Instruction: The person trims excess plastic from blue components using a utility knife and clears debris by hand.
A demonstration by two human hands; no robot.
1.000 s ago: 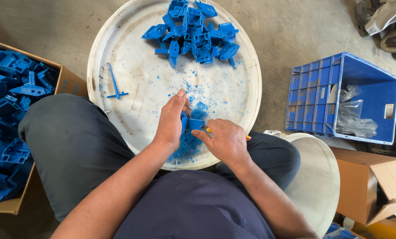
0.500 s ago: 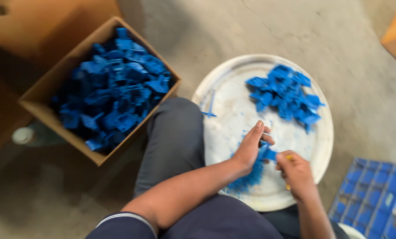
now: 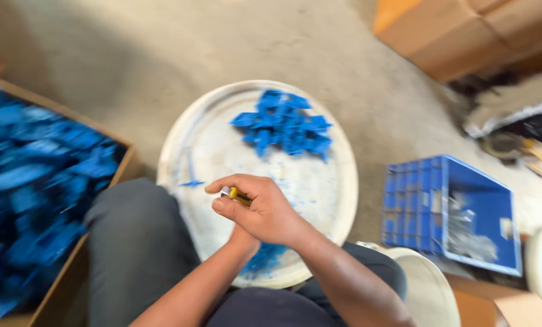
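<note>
Right hand (image 3: 265, 209) grips a small yellow tool (image 3: 237, 195) at frame centre over the white tray (image 3: 192, 151); left hand is hidden beneath it, grip unclear.

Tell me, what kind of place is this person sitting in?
Probably a small workshop or factory floor. A cardboard box full of blue plastic parts sits on bare concrete, more parts are piled on a round white tray, and a blue plastic crate stands nearby.
</note>
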